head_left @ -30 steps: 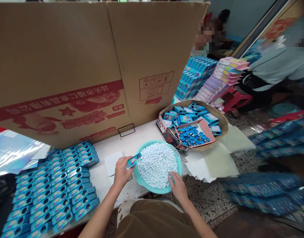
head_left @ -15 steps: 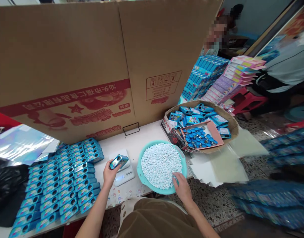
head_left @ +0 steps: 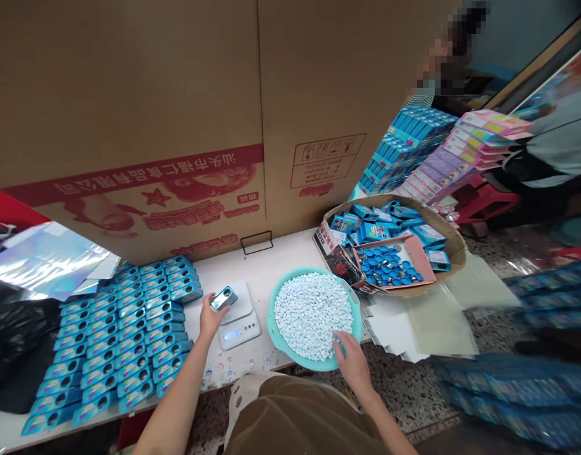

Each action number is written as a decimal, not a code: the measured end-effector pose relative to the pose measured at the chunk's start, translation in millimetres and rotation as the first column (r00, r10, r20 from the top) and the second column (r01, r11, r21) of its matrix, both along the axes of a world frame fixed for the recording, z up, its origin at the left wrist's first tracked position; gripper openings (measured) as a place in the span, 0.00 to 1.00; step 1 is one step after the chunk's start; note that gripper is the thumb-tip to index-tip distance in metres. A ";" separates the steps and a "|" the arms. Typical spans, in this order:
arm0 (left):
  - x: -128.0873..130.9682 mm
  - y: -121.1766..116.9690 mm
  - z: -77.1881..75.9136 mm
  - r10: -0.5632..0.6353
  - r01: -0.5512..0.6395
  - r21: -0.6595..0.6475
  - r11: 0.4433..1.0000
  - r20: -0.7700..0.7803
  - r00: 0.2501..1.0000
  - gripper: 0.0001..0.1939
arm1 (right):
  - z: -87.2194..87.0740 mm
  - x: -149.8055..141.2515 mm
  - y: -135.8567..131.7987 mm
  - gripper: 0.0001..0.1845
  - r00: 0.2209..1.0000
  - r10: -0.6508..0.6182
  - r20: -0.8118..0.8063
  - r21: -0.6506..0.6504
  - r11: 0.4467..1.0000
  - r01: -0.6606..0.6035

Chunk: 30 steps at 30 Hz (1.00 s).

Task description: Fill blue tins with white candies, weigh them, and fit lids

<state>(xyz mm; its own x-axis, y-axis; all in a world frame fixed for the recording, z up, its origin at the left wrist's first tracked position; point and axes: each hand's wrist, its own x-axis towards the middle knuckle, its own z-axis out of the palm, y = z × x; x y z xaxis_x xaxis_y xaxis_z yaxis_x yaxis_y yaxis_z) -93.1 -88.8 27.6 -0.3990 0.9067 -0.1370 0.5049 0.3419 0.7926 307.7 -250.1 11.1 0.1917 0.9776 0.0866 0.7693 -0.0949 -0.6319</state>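
Observation:
My left hand [head_left: 211, 321] grips a small blue box [head_left: 224, 299] with a round dark hole in its face, held up at the left edge of a white digital scale [head_left: 240, 336]. The scale's display is lit. My right hand [head_left: 353, 361] is at the near right side of a turquoise basin [head_left: 271, 328]. Its fingers are curled down against the small white pellets [head_left: 312, 309] heaped in that basin. Something small and bluish shows at those fingertips, too little to name. Left of the scale stand rows of similar blue boxes [head_left: 134, 341].
Behind the scale rises a large cardboard carton [head_left: 186, 82]. A cut-down box [head_left: 454, 253] at right holds blue packets and a pink tray [head_left: 420, 259] of blue caps. Stacked blue boxes [head_left: 404, 145] and a red stool [head_left: 484, 199] stand beyond. A person sits behind.
The view has shifted, so things appear slightly further right. My left hand with the blue box has moved left, off the scale's plate. My right hand stays at the pellets.

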 end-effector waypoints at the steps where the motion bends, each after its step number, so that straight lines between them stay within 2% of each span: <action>1: -3.5 -2.8 -2.4 -0.008 0.008 0.012 1.000 0.000 1.000 0.33 | -0.2 0.1 -0.7 0.17 1.000 -0.003 0.000 -0.003 1.000 0.003; 3: -11.5 -11.1 -6.5 -0.013 0.013 0.020 1.000 -0.009 1.000 0.37 | -0.7 0.1 -1.7 0.17 1.000 -0.007 -0.001 -0.008 1.000 0.007; 7: -26.6 -34.7 -8.0 0.030 -0.031 -0.017 0.999 -0.049 0.998 0.37 | -2.0 -0.3 -2.1 0.17 1.000 0.001 0.003 -0.010 1.000 -0.001; 14: -34.7 -63.8 7.0 0.039 -0.043 -0.037 0.998 -0.097 0.995 0.38 | -2.8 -1.5 0.4 0.18 1.000 0.024 -0.002 0.011 1.000 -0.023; 20: -30.0 -60.6 18.0 0.032 -0.035 -0.023 0.999 -0.120 0.992 0.36 | 0.7 -3.0 3.4 0.17 0.999 0.038 -0.001 0.014 0.999 -0.038; 30: -19.5 -35.0 28.0 -0.027 0.028 0.004 1.000 -0.134 0.991 0.34 | 1.6 -4.6 -4.0 0.17 0.998 0.040 0.040 0.016 0.999 -0.040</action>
